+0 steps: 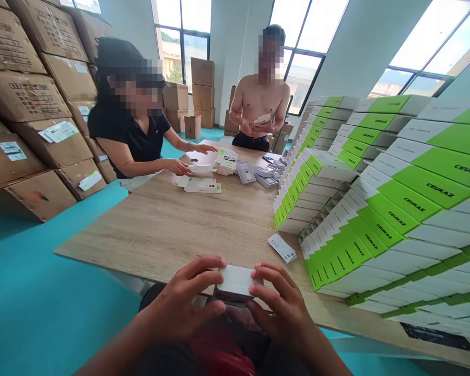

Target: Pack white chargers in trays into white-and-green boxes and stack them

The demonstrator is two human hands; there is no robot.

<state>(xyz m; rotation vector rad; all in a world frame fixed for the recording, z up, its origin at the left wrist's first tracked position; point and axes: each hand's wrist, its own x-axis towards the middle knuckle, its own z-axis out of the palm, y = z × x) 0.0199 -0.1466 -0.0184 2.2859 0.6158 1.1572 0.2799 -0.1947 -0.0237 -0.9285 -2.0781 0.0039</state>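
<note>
At the near edge of the table, a small white box (238, 279) is held between my two hands. My left hand (191, 290) has its fingertips on the box's left end, with the thumb lower down. On the right end, the fingers of my right hand (280, 297) press the top and side, and its thumb is partly hidden below. The underside of the box cannot be seen. A small stack of printed white cards (282, 247) lies on the table beyond my right hand.
Tall stacks of white and green boxes (389, 219) fill the right of the wooden table (160, 230). Across it, one person (135, 130) handles white cartons (201, 164); another (260, 99) stands holding cards. Grey trays (266, 172) lie near them. Brown cartons (39, 136) are piled at left.
</note>
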